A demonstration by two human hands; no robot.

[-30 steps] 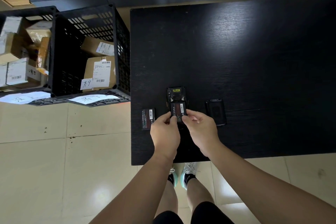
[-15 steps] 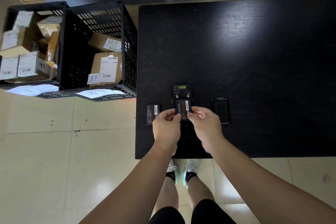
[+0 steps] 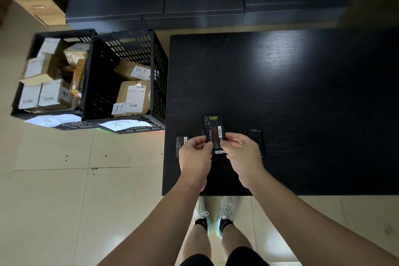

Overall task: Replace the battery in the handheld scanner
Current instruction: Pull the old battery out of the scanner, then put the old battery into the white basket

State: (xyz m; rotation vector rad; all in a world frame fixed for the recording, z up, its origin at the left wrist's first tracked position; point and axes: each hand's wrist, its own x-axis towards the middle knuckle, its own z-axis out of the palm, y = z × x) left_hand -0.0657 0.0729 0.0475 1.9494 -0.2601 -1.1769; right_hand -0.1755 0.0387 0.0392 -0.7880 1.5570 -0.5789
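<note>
The black handheld scanner (image 3: 212, 120) lies face down near the front left of the black table (image 3: 302, 103), its back open. A black battery (image 3: 216, 138) with a red label is pinched between my left hand (image 3: 195, 155) and my right hand (image 3: 241, 155), just above the scanner's lower half and slightly tilted. A second battery (image 3: 181, 146) lies flat to the left, partly hidden by my left hand. The black back cover (image 3: 257, 141) rests on the table to the right of my right hand.
Two black plastic crates (image 3: 158, 75) with cardboard parcels stand on the tiled floor left of the table, paper labels on their front rims. Dark cabinets (image 3: 194, 2) run along the back. My feet (image 3: 213, 216) are under the table's front edge.
Both hands have lifted the battery slightly from the scanner's compartment, and more of its length shows. The camera has shifted a little.
</note>
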